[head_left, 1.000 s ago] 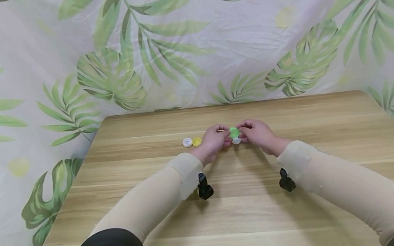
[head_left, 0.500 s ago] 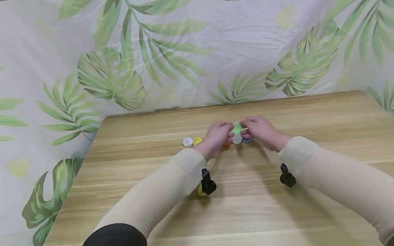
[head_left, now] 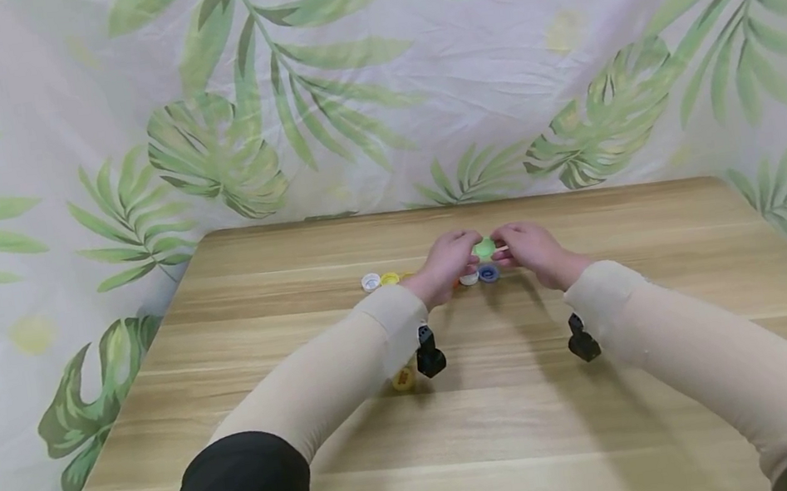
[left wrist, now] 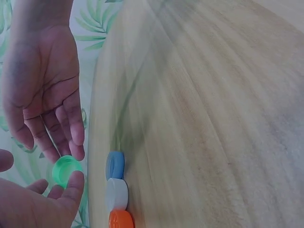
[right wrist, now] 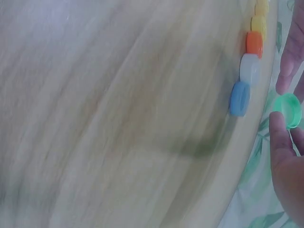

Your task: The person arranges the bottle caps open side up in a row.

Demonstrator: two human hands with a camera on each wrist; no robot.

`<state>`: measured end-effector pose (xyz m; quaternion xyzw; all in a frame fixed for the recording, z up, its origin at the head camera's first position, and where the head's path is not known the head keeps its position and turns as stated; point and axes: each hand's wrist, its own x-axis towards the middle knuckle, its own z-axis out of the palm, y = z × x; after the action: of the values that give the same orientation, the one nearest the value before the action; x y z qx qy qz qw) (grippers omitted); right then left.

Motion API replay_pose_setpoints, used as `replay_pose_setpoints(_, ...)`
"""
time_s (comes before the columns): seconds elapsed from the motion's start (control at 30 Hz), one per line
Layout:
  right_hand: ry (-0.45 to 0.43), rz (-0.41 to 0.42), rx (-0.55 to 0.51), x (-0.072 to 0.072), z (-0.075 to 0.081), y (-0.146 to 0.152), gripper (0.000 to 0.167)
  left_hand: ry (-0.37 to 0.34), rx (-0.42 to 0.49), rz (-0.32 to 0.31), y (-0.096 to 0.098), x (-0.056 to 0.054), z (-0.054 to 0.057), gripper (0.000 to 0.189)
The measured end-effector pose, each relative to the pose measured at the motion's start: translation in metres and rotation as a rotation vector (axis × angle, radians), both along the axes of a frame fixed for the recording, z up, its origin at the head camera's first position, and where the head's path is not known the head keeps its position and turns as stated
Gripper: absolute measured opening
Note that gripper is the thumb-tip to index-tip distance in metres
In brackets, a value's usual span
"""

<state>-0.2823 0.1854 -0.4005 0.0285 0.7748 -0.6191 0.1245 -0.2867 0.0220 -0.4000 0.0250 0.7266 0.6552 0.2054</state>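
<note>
A green bottle cap [head_left: 485, 248] is held above the table between my two hands, its hollow side showing in the left wrist view. My left hand [head_left: 450, 261] pinches its left edge. On the opposite edge, my right hand [head_left: 534, 252] pinches it with the fingertips. Just below the hands, a blue bottle cap [head_left: 489, 272], a white bottle cap [left wrist: 117, 194] and an orange bottle cap [left wrist: 121, 219] stand side by side in a row. My left hand partly covers the orange one in the head view.
The row continues leftward with yellow caps [right wrist: 259, 23] and a white cap [head_left: 370, 282] at its end. A round yellow piece [head_left: 404, 377] lies by the left wrist camera [head_left: 430, 353]. Behind the wooden table [head_left: 616, 432] hangs a leaf-print cloth [head_left: 345, 118].
Both hands have moved right and slightly farther away with the green bottle cap, from above the white cap to above the blue cap. The blue cap and the yellow piece have come into sight.
</note>
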Motion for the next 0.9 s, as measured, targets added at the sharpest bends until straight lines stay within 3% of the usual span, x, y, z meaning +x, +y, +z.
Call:
replay_pose_setpoints(0.47, -0.016, 0.014, 0.079, -0.003, 0.001, 0.006, 0.045, 0.009, -0.003, 0.02, 0.013, -0.003, -0.002, 0.038)
replay_pose_setpoints(0.9, -0.012, 0.041, 0.146, -0.002, 0.002, 0.015, 0.043, -0.027, 0.037, -0.041, 0.02, -0.001, 0.002, 0.044)
